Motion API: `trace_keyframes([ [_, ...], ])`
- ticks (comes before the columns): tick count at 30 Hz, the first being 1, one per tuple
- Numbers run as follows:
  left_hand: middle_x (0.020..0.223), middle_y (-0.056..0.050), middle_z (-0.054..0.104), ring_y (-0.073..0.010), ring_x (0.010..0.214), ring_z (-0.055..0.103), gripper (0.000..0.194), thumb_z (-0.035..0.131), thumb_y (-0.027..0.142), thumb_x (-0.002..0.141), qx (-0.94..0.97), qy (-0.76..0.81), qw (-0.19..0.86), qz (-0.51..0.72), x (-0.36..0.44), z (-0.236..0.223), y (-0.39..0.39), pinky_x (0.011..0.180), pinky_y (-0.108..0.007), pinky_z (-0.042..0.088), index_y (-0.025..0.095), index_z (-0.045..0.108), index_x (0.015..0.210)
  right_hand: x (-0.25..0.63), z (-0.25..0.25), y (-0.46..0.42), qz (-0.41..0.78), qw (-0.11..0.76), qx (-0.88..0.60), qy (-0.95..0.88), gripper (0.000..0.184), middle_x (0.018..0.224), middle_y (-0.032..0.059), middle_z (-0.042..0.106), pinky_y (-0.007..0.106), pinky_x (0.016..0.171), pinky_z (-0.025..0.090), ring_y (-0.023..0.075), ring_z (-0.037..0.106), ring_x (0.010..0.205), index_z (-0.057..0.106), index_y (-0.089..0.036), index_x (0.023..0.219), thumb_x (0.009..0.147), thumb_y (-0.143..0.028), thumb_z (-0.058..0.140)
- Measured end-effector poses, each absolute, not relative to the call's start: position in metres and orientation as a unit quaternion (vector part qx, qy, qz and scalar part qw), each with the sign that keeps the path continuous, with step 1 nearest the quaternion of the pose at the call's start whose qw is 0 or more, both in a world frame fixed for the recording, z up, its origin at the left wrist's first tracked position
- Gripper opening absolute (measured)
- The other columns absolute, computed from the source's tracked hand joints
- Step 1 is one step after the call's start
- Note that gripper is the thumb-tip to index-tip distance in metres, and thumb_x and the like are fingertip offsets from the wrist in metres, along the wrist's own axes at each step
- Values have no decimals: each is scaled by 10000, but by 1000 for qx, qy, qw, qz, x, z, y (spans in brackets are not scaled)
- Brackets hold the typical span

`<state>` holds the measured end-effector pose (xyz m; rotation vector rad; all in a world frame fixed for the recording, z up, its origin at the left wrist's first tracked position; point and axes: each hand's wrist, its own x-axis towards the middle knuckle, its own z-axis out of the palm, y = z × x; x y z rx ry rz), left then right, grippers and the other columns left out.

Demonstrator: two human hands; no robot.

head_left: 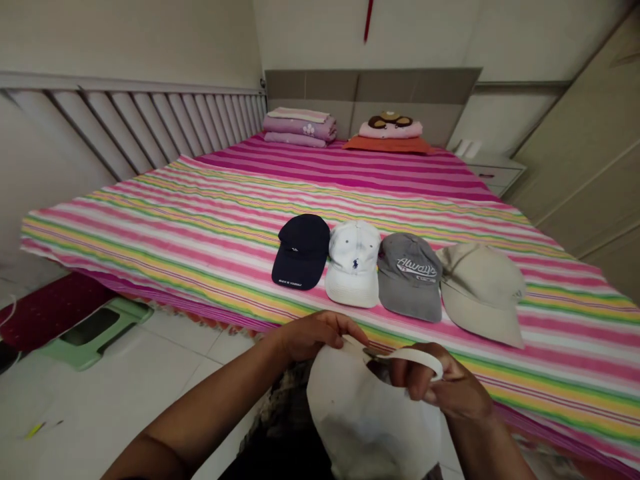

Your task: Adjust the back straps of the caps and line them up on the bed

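Between my hands, in front of my lap, is a white cloth item [373, 413] that looks like a cap, with greyish shading low on it. The fingers of my left hand [325, 331] pinch its upper edge. My right hand [440, 380] is closed round scissors with white handles [417, 359]. Their metal blades point left and touch the cloth's upper edge. Beyond my hands lie a navy cap [303, 243], a white cap [354, 257], a grey cap [411, 270] and a beige cap [483, 283], side by side with brims towards me.
The caps lie on a bed with a striped sheet [175, 213]. Folded purple bedding [300, 128] and an orange pillow [387, 145] are by the headboard [310, 87]. A green stool [95, 333] is on the tiled floor at left. A railing [165, 127] lines the bed's left side.
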<state>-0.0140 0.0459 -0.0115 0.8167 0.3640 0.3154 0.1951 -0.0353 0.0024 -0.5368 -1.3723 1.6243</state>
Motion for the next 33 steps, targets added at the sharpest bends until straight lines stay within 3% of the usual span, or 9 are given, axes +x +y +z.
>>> trace_keyframes([
  [3, 792, -75, 690, -165, 678, 621, 442, 603, 109, 483, 369, 171, 887, 217, -17, -2, 43, 650, -259, 455, 96, 664, 920, 207, -2, -41, 658, 449, -250, -550, 172, 649, 54, 622, 286, 580, 375, 174, 526, 602, 730, -204, 693, 682, -350, 640],
  [7, 796, -75, 689, -145, 647, 620, 419, 626, 100, 529, 394, 239, 865, 199, -18, 14, 40, 631, -252, 459, 111, 665, 946, 206, -2, -45, 678, 425, -307, -515, 488, 592, 91, 614, 278, 519, 358, 175, 524, 549, 686, -133, 597, 722, -576, 525],
  [13, 647, -37, 675, -118, 524, 594, 281, 734, 154, 482, 377, 329, 856, 134, -11, 17, 34, 537, -230, 451, 123, 688, 757, 192, 12, -46, 696, 438, -376, -428, 253, 507, -5, 537, 205, 440, 274, 83, 413, 439, 578, -146, 672, 731, -387, 626],
  [18, 485, 5, 615, -77, 399, 522, 224, 772, 175, 400, 354, 334, 853, 187, -7, 16, 27, 414, -171, 384, 117, 644, 574, 190, 17, -51, 661, 432, -414, -453, 279, 426, -63, 403, 188, 421, 198, 46, 284, 403, 549, -146, 627, 747, -390, 610],
  [24, 450, 13, 588, -78, 343, 497, 217, 758, 220, 449, 353, 363, 838, 205, -8, 16, 22, 355, -165, 344, 119, 615, 577, 188, 13, -53, 642, 455, -454, -419, 310, 401, -71, 361, 195, 398, 137, 40, 233, 384, 552, -138, 565, 672, -403, 674],
  [30, 454, 22, 568, -61, 364, 490, 245, 761, 263, 510, 328, 330, 834, 296, -17, 21, 25, 389, -159, 368, 115, 572, 564, 179, 13, -45, 601, 613, -429, -281, 267, 372, -71, 381, 190, 405, 260, 57, 323, 375, 516, -167, 565, 659, -344, 692],
  [33, 594, -11, 633, -92, 517, 580, 190, 713, 251, 606, 335, 272, 841, 327, -23, 18, 29, 522, -187, 440, 119, 632, 715, 171, 15, -39, 601, 644, -409, -239, 210, 388, -75, 395, 175, 387, 270, 50, 323, 359, 536, -176, 637, 670, -322, 684],
])
